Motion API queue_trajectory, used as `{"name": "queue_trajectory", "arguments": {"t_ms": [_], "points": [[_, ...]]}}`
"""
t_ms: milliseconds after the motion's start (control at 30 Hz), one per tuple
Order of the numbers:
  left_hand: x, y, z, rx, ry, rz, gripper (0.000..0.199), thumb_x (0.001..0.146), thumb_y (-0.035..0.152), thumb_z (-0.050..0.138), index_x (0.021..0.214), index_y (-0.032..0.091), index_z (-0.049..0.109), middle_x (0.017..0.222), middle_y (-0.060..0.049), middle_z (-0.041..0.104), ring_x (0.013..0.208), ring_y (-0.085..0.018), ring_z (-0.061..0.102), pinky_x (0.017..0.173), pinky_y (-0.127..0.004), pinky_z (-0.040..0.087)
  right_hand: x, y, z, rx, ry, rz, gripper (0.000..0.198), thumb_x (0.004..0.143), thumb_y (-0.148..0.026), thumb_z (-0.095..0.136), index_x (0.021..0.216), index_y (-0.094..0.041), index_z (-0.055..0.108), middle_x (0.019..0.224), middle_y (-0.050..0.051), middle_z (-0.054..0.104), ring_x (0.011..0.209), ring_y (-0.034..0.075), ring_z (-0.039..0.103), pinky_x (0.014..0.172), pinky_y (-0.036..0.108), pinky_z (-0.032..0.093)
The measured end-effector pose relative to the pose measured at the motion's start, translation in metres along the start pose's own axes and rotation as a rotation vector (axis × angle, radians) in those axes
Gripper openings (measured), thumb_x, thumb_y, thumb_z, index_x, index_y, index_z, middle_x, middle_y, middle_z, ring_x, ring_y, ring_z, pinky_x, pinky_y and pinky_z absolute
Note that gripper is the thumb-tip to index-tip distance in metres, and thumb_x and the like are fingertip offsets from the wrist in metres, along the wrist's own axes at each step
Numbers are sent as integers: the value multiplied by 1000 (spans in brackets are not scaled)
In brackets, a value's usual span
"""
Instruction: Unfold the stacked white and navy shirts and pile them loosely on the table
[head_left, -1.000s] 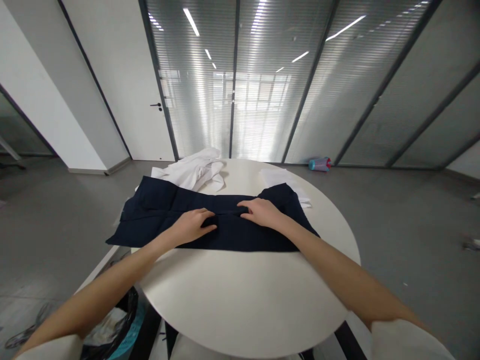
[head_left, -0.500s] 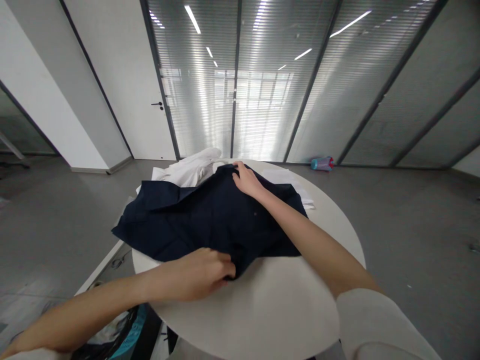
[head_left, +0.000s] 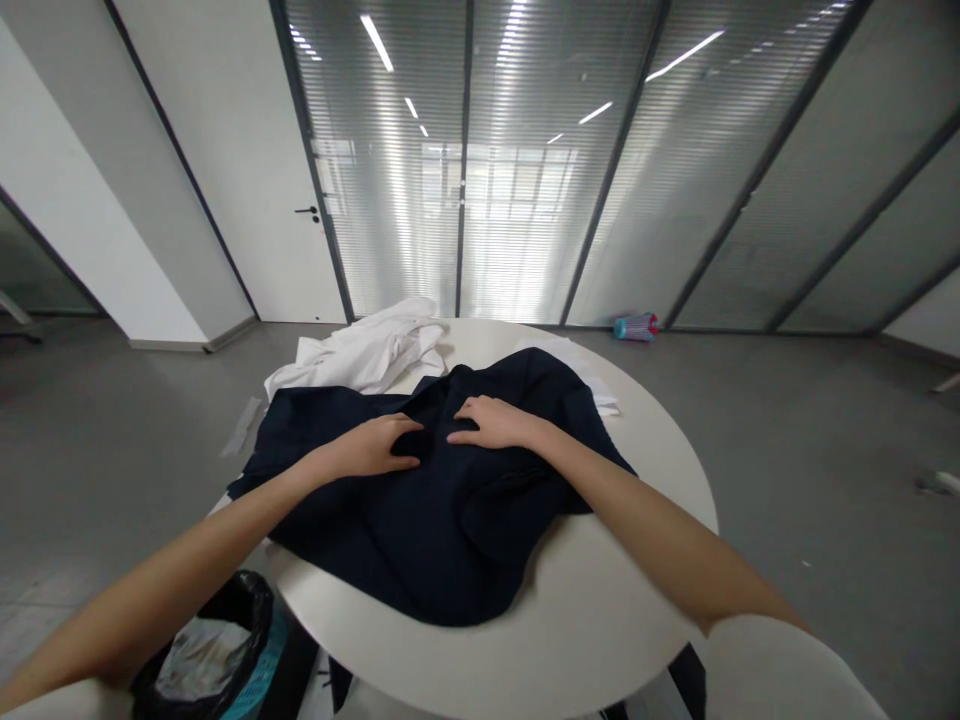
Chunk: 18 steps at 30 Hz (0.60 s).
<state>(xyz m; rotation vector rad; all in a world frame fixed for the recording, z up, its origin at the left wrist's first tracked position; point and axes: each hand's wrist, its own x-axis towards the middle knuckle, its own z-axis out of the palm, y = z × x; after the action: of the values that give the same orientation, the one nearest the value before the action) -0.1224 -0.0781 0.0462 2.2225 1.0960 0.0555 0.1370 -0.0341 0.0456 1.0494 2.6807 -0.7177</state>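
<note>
A dark navy garment (head_left: 442, 530) lies spread and wrinkled across the round white table (head_left: 600, 620), its near edge bulging toward me. Its exact kind cannot be made out. My left hand (head_left: 379, 445) rests on the upper middle of the cloth, thumb and fingers apart. Just to its right, my right hand (head_left: 491, 422) lies on the same cloth with its fingers spread. Neither hand visibly grips a fold.
A crumpled white garment (head_left: 367, 350) lies at the table's back left, and a flat white cloth (head_left: 581, 365) at the back right. Below left stands a blue bin (head_left: 259, 670) with a black liner. A blue and pink object (head_left: 635, 327) lies by the glass wall.
My left hand has let go of the near edge and moved up and forward. My right hand has come back from the far edge. The garment's near part now spreads closer to me.
</note>
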Motion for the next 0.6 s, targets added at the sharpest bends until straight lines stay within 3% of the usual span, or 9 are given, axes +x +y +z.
{"name": "queue_trajectory", "arguments": {"t_ms": [100, 200, 300, 400, 500, 600], "points": [[1, -17, 15, 44, -36, -46, 66, 74, 47, 78, 129, 15, 63, 136, -17, 58, 122, -34, 57, 105, -43, 44, -10, 1, 6, -28, -81, 70, 42, 85, -43, 74, 118, -17, 69, 123, 14, 64, 110, 28, 62, 86, 32, 46], [-3, -18, 27, 52, -7, -107, 53, 80, 45, 72, 123, 16, 64, 129, -15, 59, 112, -30, 62, 98, -39, 48, -15, -3, 9, -68, -62, 59, 17, 90, -26, 68, 106, -19, 70, 109, 9, 67, 102, 24, 61, 81, 29, 43], [-9, -11, 22, 47, 17, -145, 30, 88, 38, 63, 111, 20, 64, 115, -10, 64, 95, -24, 67, 83, -33, 51, -17, -8, -4, -150, 68, -7, 10, 95, -24, 60, 97, -19, 69, 103, 9, 66, 99, 24, 58, 82, 31, 39], [-11, 4, -15, 119, 157, -187, 20, 93, 36, 56, 105, 21, 62, 93, -7, 69, 86, -25, 68, 76, -32, 49, -16, -13, -42, -185, 351, 7, 17, 99, -26, 52, 94, -18, 67, 105, 11, 63, 98, 24, 55, 84, 33, 38], [-10, 26, -77, 299, 479, -289, 27, 97, 42, 49, 113, 22, 60, 82, -6, 68, 83, -28, 68, 75, -34, 49, -14, -19, -97, -162, 583, 25, 19, 101, -25, 46, 95, -19, 63, 103, 10, 61, 92, 23, 56, 79, 32, 39], [-5, 51, -135, 389, 820, -283, 32, 99, 44, 45, 122, 24, 56, 87, -4, 69, 91, -26, 69, 82, -33, 48, -7, -26, -151, -119, 801, 27, 16, 101, -28, 44, 99, -22, 58, 97, 6, 62, 88, 23, 57, 78, 33, 40]]}}
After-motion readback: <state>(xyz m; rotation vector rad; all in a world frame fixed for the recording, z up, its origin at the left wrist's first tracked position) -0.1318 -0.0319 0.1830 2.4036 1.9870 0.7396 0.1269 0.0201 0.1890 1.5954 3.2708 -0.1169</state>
